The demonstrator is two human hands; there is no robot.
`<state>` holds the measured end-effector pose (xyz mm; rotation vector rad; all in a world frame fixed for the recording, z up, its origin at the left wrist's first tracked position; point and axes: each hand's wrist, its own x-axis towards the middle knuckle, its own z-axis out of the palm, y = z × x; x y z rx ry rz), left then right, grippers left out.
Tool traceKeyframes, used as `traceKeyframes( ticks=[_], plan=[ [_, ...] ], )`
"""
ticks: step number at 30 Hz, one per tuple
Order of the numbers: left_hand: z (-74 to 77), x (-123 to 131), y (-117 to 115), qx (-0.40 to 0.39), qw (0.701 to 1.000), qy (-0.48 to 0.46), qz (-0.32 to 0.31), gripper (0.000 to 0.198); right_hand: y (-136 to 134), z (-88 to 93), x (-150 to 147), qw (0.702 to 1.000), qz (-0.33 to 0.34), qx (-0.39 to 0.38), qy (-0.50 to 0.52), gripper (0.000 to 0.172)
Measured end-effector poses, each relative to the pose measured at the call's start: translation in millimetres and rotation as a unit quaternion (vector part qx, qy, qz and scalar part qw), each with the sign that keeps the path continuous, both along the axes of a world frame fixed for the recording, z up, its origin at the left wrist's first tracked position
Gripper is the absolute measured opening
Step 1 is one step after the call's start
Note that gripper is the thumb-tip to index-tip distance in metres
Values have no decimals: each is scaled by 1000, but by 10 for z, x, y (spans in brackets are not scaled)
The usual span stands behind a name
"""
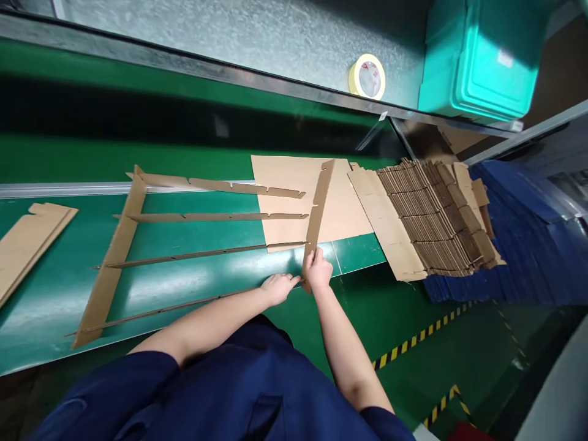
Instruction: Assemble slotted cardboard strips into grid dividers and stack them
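Note:
My right hand [318,269] grips the lower part of a notched cardboard strip [318,202] that stands on edge, slanting away from me. My left hand [279,288] is closed at the right end of the nearest long cardboard strip [174,309], its fingertips close to the slanting strip. Several long notched strips run left to right, among them a middle one [220,217]. Their left ends cross another upright cardboard strip [113,263]. The two farther strips end just short of the piece in my right hand. My fingers hide the joint at the near corner.
A flat cardboard sheet [340,223] lies under the strips' right ends on the green table [184,239]. Folded cardboard dividers [432,220] are stacked at the right, more cardboard pieces [32,245] at the left. A shelf above bears a tape roll [353,79] and a teal bin [491,67].

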<state>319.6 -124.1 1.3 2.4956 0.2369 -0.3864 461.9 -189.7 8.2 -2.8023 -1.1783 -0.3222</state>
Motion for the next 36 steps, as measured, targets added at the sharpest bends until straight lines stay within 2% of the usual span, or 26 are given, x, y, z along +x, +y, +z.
traceKeyframes(
  ticks=[7,13,17,20,22,25,28,32,36],
  plan=[
    [-3,42,44,-24,1000,-5,12,61,97,-48,67,1000,29,4,-6,37],
    [-98,50,-29,-15,1000,-2,22,58,128,-176,113,999,29,-7,19,37],
    [-46,20,-48,-14,998,-46,48,39,104,-243,116,998,36,-3,48,35],
    [67,104,87,13,987,-137,88,38,93,-242,126,997,44,5,60,34],
    [127,255,250,57,975,-171,131,38,87,-229,138,997,52,5,60,34],
    [137,560,518,105,975,-117,158,39,79,-202,157,997,60,-12,52,34],
    [69,793,694,94,984,-44,143,34,89,-173,160,996,60,-50,46,33],
    [-12,855,725,88,984,-38,152,28,132,-127,129,991,59,-105,64,31],
    [-24,821,703,84,984,-47,149,24,149,-39,111,985,43,-128,109,29]
  ],
)
